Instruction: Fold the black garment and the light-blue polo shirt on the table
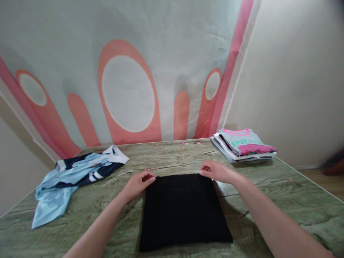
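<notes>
Though unclear in long axis, black cloth roughly square to patterned wall.

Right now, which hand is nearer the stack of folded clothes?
Right. The right hand is at the far right corner of the black cloth, left of the stack and closer to the wearer; the left hand is at the far left corner, farther away.

A wood-grain tabletop in muted green and brown fills the lower half of the frame. A folded black cloth lies flat at bottom center; a crumpled light-blue garment with navy and white parts sprawls at left. Near the far edge, right of center, sits a stack of folded clothes, a pink-collared gray top uppermost.
</notes>
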`<state>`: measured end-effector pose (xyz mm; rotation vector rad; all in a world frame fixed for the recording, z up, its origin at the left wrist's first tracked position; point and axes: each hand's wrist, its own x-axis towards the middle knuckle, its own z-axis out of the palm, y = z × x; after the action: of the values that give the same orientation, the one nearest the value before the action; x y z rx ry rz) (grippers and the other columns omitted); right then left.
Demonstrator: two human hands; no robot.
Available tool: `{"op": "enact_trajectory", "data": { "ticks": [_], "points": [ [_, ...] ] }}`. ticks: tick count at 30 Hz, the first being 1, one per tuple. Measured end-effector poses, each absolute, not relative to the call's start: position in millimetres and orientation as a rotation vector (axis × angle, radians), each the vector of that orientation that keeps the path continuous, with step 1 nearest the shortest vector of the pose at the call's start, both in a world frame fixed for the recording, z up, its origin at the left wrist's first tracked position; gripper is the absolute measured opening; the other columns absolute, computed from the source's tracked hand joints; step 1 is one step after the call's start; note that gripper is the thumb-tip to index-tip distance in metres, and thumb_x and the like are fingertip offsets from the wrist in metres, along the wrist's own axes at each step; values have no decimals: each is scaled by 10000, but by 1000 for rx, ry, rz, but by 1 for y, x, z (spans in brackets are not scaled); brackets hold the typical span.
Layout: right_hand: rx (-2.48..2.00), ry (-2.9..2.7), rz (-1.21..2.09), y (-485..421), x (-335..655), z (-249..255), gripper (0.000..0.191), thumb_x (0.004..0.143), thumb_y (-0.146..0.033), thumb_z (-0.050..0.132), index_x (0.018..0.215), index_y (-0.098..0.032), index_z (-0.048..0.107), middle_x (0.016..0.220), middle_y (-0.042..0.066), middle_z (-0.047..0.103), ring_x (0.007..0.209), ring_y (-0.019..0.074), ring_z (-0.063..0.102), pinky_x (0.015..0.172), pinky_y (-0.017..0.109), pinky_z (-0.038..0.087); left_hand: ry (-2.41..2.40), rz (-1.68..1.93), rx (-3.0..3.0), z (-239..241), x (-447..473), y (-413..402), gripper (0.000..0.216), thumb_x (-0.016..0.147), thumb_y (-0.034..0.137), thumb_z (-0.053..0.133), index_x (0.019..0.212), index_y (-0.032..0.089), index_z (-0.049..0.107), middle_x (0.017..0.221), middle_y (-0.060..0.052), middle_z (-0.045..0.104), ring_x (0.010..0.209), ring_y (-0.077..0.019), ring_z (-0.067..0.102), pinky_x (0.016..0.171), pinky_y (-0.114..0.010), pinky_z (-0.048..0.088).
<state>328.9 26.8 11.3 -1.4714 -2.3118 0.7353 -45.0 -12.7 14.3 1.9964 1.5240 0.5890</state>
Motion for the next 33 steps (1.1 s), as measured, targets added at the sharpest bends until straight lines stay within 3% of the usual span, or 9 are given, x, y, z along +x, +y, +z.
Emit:
{"op": "enact_trajectory", "data": {
  "ticks": [6, 11, 15, 19, 22, 26, 33],
  "points": [
    [-1586, -2445, 737, 23, 327, 9, 334, 702, -429, 713, 928, -187, 669, 946, 67, 703, 848, 230, 618, 700, 288, 410, 1562, 518, 2094, 9, -39, -15, 351, 793, 507, 581, 944, 197, 646, 824, -5, 657, 767, -201, 584, 691, -275, 405],
    [-1463, -2526, 893, 26, 334, 18, 312, 727, -460, 678, 857, -176, 679, 838, 43, 690, 763, 211, 595, 644, 280, 383, 1500, 460, 2035, 22, -43, -15, 318, 779, 486, 588, 846, 180, 646, 800, -2, 654, 776, -208, 590, 709, -276, 409],
    [-1324, -2389, 1064, 28, 341, 20, 329, 745, -483, 659, 862, -176, 661, 795, 12, 656, 737, 176, 561, 612, 253, 381, 1404, 557, 1943, 27, -44, -14, 311, 772, 478, 601, 894, 193, 624, 910, -16, 665, 893, -222, 597, 793, -295, 433],
    [-1410, -2187, 1318, 34, 342, 3, 385, 709, -524, 681, 869, -176, 637, 731, -10, 610, 640, 137, 516, 534, 233, 386, 1445, 590, 1813, 11, -44, -8, 361, 751, 506, 612, 901, 179, 590, 853, -13, 652, 821, -205, 611, 725, -282, 453],
    [-1432, -2108, 1409, 39, 341, -10, 419, 697, -552, 687, 892, -184, 635, 740, -13, 600, 625, 125, 504, 502, 218, 385, 1421, 635, 1779, 1, -44, -5, 357, 768, 500, 601, 931, 185, 564, 936, -27, 657, 880, -205, 621, 744, -277, 456],
    [-1423, -2163, 1341, 40, 342, -10, 413, 726, -541, 665, 928, -181, 640, 727, -20, 596, 590, 113, 485, 490, 214, 361, 1417, 672, 1859, -2, -43, -3, 308, 812, 466, 573, 955, 194, 548, 946, -27, 647, 866, -196, 613, 769, -287, 452],
    [-1362, -2342, 1019, 39, 345, 5, 338, 735, -471, 670, 875, -164, 689, 767, 16, 659, 716, 169, 552, 629, 259, 383, 1399, 731, 2019, 0, -42, -6, 295, 861, 462, 530, 971, 190, 564, 975, -33, 651, 860, -183, 593, 775, -281, 448]
  ]
}}
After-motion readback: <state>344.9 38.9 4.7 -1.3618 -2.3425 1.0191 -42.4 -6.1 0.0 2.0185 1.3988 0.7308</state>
